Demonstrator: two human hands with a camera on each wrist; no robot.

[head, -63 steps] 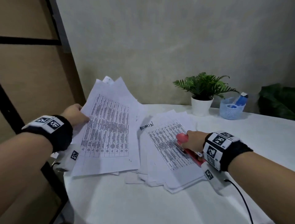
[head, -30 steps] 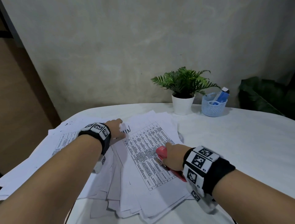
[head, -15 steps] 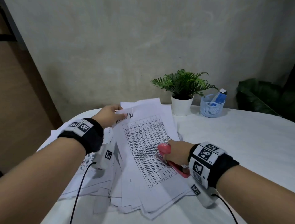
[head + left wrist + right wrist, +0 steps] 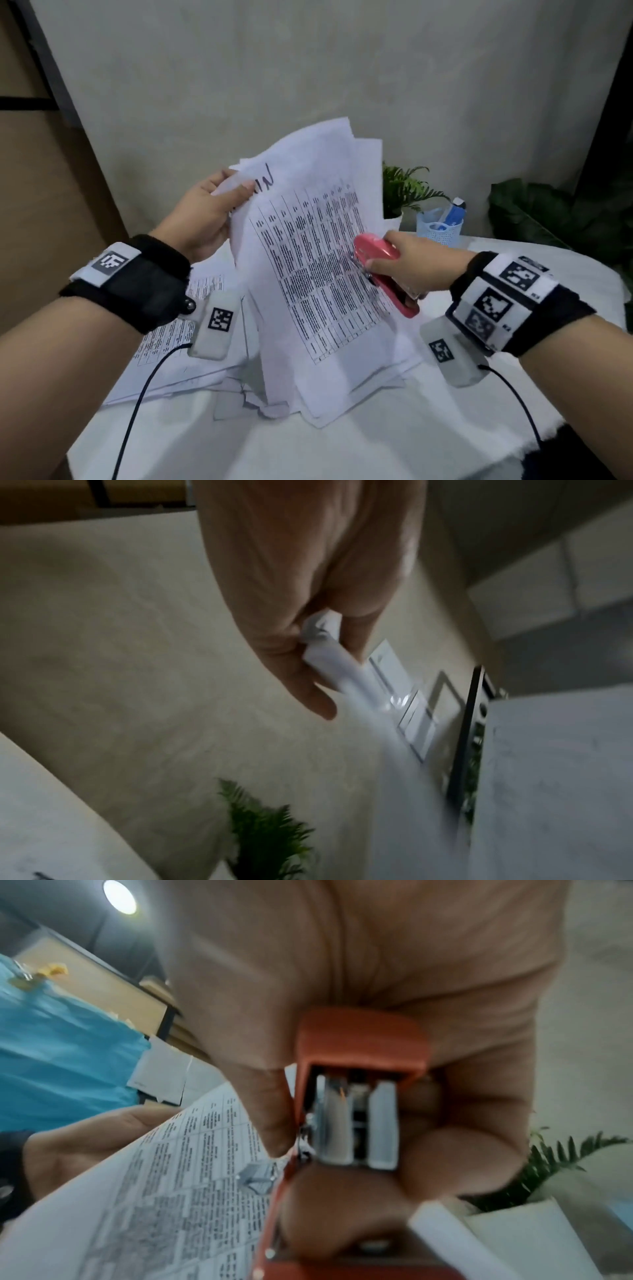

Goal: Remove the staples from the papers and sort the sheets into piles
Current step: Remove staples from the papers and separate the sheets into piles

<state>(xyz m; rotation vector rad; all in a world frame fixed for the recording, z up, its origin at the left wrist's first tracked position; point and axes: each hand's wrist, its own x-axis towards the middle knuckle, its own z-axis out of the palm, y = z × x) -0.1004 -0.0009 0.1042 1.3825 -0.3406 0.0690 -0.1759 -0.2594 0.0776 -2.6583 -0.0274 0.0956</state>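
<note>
My left hand pinches the top left corner of a stapled set of printed sheets and holds it lifted and tilted above the table. The same corner of the sheets shows between thumb and fingers in the left wrist view. My right hand grips a red stapler against the right side of the lifted sheets. In the right wrist view the stapler fills the centre, with the printed sheets beside it. Another pile of sheets lies flat on the table under my left wrist.
A round white table carries the papers. At the back stand a potted fern and a small blue basket with pens. Dark leaves sit at the far right. Small paper scraps lie near the front.
My left hand has lifted the top set of sheets off the pile and tilted it upright. My right hand with the stapler has risen with it.
</note>
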